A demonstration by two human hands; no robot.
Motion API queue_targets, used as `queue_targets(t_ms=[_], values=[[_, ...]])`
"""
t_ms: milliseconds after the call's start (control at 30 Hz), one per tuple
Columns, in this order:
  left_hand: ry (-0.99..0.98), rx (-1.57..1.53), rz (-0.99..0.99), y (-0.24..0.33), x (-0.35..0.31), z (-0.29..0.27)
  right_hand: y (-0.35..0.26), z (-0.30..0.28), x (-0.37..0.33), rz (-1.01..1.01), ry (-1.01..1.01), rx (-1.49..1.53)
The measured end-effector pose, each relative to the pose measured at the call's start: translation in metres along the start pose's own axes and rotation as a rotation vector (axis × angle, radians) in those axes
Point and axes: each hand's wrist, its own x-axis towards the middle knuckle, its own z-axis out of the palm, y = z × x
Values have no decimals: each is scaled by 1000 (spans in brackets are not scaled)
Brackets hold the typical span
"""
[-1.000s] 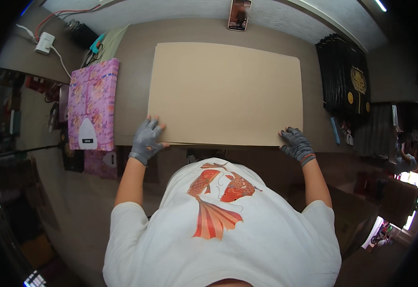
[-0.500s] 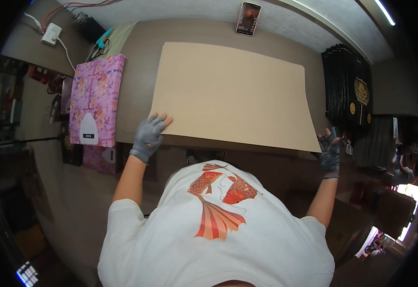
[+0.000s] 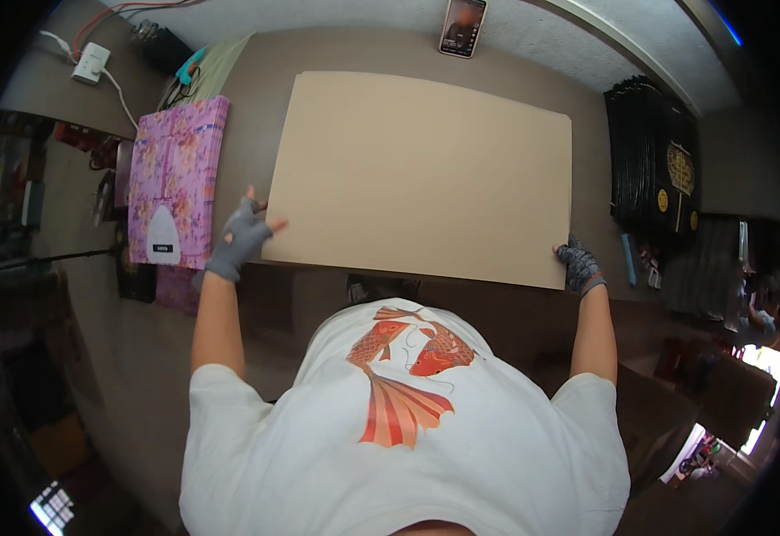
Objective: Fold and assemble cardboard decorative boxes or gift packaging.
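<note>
A large tan paperboard sheet (image 3: 421,179) lies across the table in front of me, its near edge running along the table's front. My left hand (image 3: 243,234), in a grey fingerless glove, is open with fingers spread beside the sheet's near left corner; a fingertip is at or very near the edge. At the near right corner, my right hand (image 3: 579,266), gloved the same way, is closed about the sheet's edge. Its thumb lies by the rim, while the other fingers are partly hidden.
A pink floral folded package (image 3: 176,183) stands on the left, below a power adapter (image 3: 92,63) and turquoise-handled scissors (image 3: 191,68). At the back, a phone (image 3: 463,27) leans on the wall. Stacked black bags with gold print (image 3: 651,161) occupy the right, near a blue strip-shaped object (image 3: 629,259).
The sheet's near left corner has shifted left and its right edge now lies straighter. My left hand has moved left with fingers spreading; my right hand has moved inward to the edge.
</note>
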Motion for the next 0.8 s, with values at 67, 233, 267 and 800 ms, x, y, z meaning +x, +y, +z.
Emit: queue_targets(t_ms=[67,233,267,800], values=[[137,229,-196,-11,28,-19,-2,2,4,-36,21,-196],[88,337,-203,19,65,-15,9,9,3,-141,140,-342],[142,548,-119,10,70,-16,9,9,4,-179,144,-345],[199,306,-212,-25,24,-29,4,38,-11,-159,16,-271]])
